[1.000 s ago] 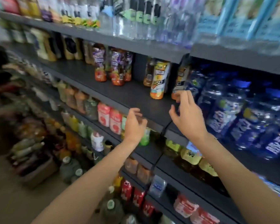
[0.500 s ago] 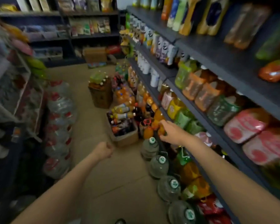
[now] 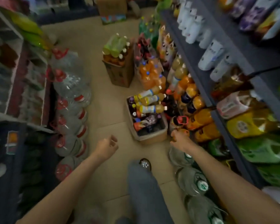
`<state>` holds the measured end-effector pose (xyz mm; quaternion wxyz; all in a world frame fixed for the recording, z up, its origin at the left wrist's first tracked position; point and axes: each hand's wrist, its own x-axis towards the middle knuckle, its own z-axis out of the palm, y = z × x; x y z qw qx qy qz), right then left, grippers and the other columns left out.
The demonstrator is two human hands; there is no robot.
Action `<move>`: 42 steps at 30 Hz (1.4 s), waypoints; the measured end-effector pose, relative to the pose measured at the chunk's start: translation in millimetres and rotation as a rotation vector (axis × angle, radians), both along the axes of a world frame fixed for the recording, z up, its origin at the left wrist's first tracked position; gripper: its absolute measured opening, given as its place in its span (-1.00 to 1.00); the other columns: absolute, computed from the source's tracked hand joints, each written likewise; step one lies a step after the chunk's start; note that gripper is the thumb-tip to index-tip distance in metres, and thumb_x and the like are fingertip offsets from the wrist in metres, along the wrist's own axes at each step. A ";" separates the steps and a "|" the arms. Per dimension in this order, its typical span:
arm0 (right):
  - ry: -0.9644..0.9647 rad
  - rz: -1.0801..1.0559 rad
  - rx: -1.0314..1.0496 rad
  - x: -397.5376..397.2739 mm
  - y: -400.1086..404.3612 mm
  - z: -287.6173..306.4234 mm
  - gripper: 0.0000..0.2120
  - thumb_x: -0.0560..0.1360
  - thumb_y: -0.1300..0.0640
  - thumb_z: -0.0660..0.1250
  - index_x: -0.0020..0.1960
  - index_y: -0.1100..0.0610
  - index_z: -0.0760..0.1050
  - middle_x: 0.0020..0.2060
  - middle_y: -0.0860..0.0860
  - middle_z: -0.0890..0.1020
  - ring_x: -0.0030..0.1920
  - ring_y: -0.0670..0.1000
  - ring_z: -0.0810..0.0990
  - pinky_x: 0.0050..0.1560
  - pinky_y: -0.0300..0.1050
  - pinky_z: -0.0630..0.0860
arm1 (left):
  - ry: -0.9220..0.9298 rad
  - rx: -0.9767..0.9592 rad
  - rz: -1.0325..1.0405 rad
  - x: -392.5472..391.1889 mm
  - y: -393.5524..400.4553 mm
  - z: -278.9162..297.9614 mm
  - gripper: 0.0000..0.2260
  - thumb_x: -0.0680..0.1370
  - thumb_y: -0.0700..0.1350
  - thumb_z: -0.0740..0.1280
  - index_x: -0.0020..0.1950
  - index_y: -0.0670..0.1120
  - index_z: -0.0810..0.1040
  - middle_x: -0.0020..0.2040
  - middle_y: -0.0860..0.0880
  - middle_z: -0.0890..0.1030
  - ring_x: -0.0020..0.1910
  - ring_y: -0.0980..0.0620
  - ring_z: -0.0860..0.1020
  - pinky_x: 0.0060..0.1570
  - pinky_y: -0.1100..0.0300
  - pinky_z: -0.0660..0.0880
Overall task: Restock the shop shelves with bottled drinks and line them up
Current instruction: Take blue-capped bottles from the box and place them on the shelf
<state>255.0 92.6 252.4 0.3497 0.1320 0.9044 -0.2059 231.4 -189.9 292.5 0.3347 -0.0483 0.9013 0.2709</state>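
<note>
I look down the shop aisle at the floor. An open cardboard box [image 3: 152, 138] stands beside the right-hand shelves and holds several bottled drinks; yellow juice bottles [image 3: 152, 108] lie across the top. My left hand [image 3: 107, 146] hangs over the bare floor left of the box, fingers loosely curled, holding nothing. My right hand [image 3: 179, 140] is at the box's near right corner, just in front of an orange-topped bottle [image 3: 184, 132]; its fingers curl away from me and blur hides whether they touch it.
Dark shelving [image 3: 229, 139] full of bottles and refill pouches runs along the right. A taller box of bottles [image 3: 120, 75] stands farther down. Large water jugs [image 3: 71, 88] line the left side, green-capped ones [image 3: 192, 181] the right. My grey trouser leg [image 3: 142, 185] steps forward.
My view swung from the shelf face down to the aisle floor. Both hands dropped from the shelf edge to low in front of me, and I have moved closer to the open box.
</note>
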 end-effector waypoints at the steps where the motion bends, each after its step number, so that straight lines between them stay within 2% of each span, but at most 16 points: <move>1: -0.019 -0.004 0.015 -17.0 1.1 -18.4 -0.47 0.54 0.12 0.27 0.43 0.26 0.21 0.30 0.21 0.39 0.29 0.16 0.40 0.20 -0.08 0.36 | -0.028 -0.008 0.006 -21.7 2.8 -15.7 -0.80 0.54 -0.24 0.25 0.15 -0.23 0.45 -0.04 -0.15 0.57 -0.03 -0.09 0.53 -0.15 0.26 0.36; 4: -0.023 0.065 0.054 -64.5 -0.6 -73.6 -0.54 0.48 0.10 0.33 0.33 0.19 0.32 0.27 0.17 0.41 0.27 0.19 0.40 0.24 -0.02 0.38 | -0.061 0.025 0.023 -81.4 15.6 -63.7 -0.79 0.53 -0.29 0.23 0.16 -0.27 0.45 -0.11 -0.11 0.49 -0.13 -0.01 0.45 -0.41 0.31 0.28; 6: 0.040 0.134 0.069 -95.5 -7.3 -117.0 -0.58 0.45 0.11 0.34 0.27 0.14 0.35 0.25 0.14 0.41 0.27 0.19 0.37 0.25 0.00 0.36 | -0.050 0.065 0.019 -120.3 24.7 -107.1 -0.80 0.52 -0.32 0.23 0.13 -0.28 0.47 -0.12 -0.11 0.48 -0.15 -0.05 0.46 -0.31 0.26 0.33; 10: 0.124 0.338 0.109 -155.5 -32.4 -212.3 -0.46 0.48 0.11 0.30 0.42 0.08 0.23 0.36 0.06 0.31 0.38 0.11 0.24 0.36 -0.02 0.22 | 0.049 0.100 -0.028 -176.7 38.2 -222.0 -0.81 0.48 -0.31 0.24 0.05 -0.20 0.54 -0.07 -0.16 0.56 -0.10 -0.13 0.55 -0.01 0.05 0.49; 12: 0.139 0.458 0.109 -178.3 -45.5 -264.7 -0.41 0.49 0.09 0.30 0.46 0.07 0.17 0.43 0.03 0.23 0.44 0.07 0.15 0.41 -0.04 0.08 | 0.099 0.097 -0.114 -192.8 45.3 -280.0 -0.76 0.48 -0.26 0.20 0.09 -0.20 0.56 0.03 -0.23 0.57 -0.01 -0.21 0.56 0.06 -0.03 0.47; 17: 0.195 0.580 0.098 -211.6 -75.2 -374.6 -0.39 0.52 -0.05 0.23 0.48 0.10 0.12 0.48 0.02 0.17 0.50 0.02 0.01 0.46 0.07 -0.20 | 0.162 0.068 -0.392 -215.1 55.9 -396.8 -0.65 0.54 -0.29 0.18 0.32 -0.16 0.45 0.30 -0.17 0.46 0.25 -0.16 0.45 0.20 0.16 0.29; 19: 0.201 0.622 0.119 -208.7 -74.6 -397.9 -0.38 0.48 -0.09 0.28 0.45 0.11 0.21 0.42 0.06 0.29 0.49 0.07 0.07 0.45 0.16 -0.16 | 0.150 0.090 -0.454 -219.2 55.4 -432.4 -0.63 0.55 -0.29 0.17 0.36 -0.16 0.40 0.36 -0.15 0.42 0.30 -0.14 0.42 0.28 0.13 0.29; 22: 0.362 0.682 0.217 -187.8 -63.5 -414.4 -0.47 0.29 0.07 0.44 0.25 0.10 0.48 0.10 0.08 0.57 0.19 0.14 0.51 0.36 0.15 0.19 | 0.118 0.107 -0.427 -220.6 62.2 -459.9 -0.63 0.57 -0.26 0.17 0.39 -0.13 0.37 0.38 -0.13 0.38 0.32 -0.12 0.40 0.26 0.17 0.27; 24: 0.548 0.679 0.235 -172.2 -52.8 -422.1 -0.67 0.31 0.14 0.28 0.06 0.06 0.57 -0.07 0.06 0.63 -0.02 0.13 0.61 0.25 0.13 0.23 | 0.107 0.110 -0.427 -219.9 75.1 -468.1 -0.61 0.57 -0.23 0.18 0.40 -0.11 0.35 0.39 -0.15 0.35 0.32 -0.15 0.38 0.26 0.15 0.26; 27: 0.603 0.647 0.246 -151.0 -41.1 -425.8 -0.65 0.32 0.18 0.10 -0.02 0.03 0.59 -0.12 0.05 0.62 -0.08 0.13 0.61 0.26 0.11 0.19 | 0.071 0.052 -0.444 -217.9 97.4 -476.4 -0.55 0.56 -0.16 0.22 0.45 -0.04 0.27 0.43 -0.19 0.24 0.34 -0.17 0.33 0.33 0.10 0.25; 30: 0.481 0.586 0.310 -144.3 -31.7 -425.1 -0.61 0.17 0.21 0.36 0.00 0.05 0.58 -0.15 0.12 0.60 -0.11 0.17 0.61 0.22 0.10 0.20 | 0.055 -0.172 -0.537 -216.4 111.9 -481.5 -0.51 0.58 -0.12 0.22 0.48 0.03 0.17 0.43 -0.21 0.17 0.33 -0.22 0.30 0.31 0.04 0.25; 32: 0.197 0.555 0.372 -158.0 -23.7 -416.9 -0.39 0.13 0.02 0.55 0.15 0.01 0.51 0.04 0.16 0.55 0.08 0.20 0.53 0.28 0.07 0.16 | 0.079 -0.267 -0.543 -216.2 115.9 -484.1 -0.52 0.57 -0.18 0.24 0.45 0.04 0.19 0.40 -0.23 0.17 0.26 -0.23 0.35 0.24 0.01 0.34; 34: -0.083 0.518 0.302 -172.6 -13.1 -410.7 -0.24 0.27 -0.26 0.44 0.38 -0.06 0.28 0.37 0.18 0.27 0.37 0.25 0.23 0.40 0.10 0.05 | 0.104 -0.281 -0.527 -212.7 115.9 -486.4 -0.53 0.54 -0.24 0.25 0.41 0.02 0.22 0.36 -0.24 0.17 0.16 -0.24 0.44 0.13 0.01 0.42; 36: -0.285 0.399 0.176 -187.1 -8.4 -409.6 -0.27 0.36 -0.37 0.27 0.44 -0.14 0.18 0.49 0.15 0.01 0.45 0.31 -0.02 0.43 0.19 -0.04 | 0.099 -0.258 -0.525 -204.4 114.0 -488.1 -0.53 0.53 -0.27 0.24 0.38 0.01 0.24 0.35 -0.26 0.17 0.07 -0.25 0.49 0.07 0.01 0.45; 38: -0.339 0.269 0.111 -200.0 -9.4 -414.1 -0.39 0.45 -0.37 0.13 0.42 -0.14 0.27 0.51 0.11 -0.02 0.46 0.34 -0.08 0.41 0.25 -0.05 | 0.089 -0.234 -0.548 -192.7 111.9 -488.9 -0.52 0.51 -0.28 0.24 0.38 0.01 0.23 0.33 -0.26 0.17 0.02 -0.25 0.51 0.05 0.02 0.45; 42: -0.292 0.043 0.235 -207.0 -3.8 -425.9 -0.51 0.59 -0.20 -0.02 0.40 0.01 0.34 0.47 0.12 0.10 0.45 0.33 -0.02 0.40 0.24 0.03 | 0.011 -0.159 -0.459 -174.2 113.9 -487.1 -0.58 0.53 -0.23 0.26 0.34 -0.02 0.26 0.31 -0.26 0.16 0.01 -0.24 0.49 0.04 0.04 0.45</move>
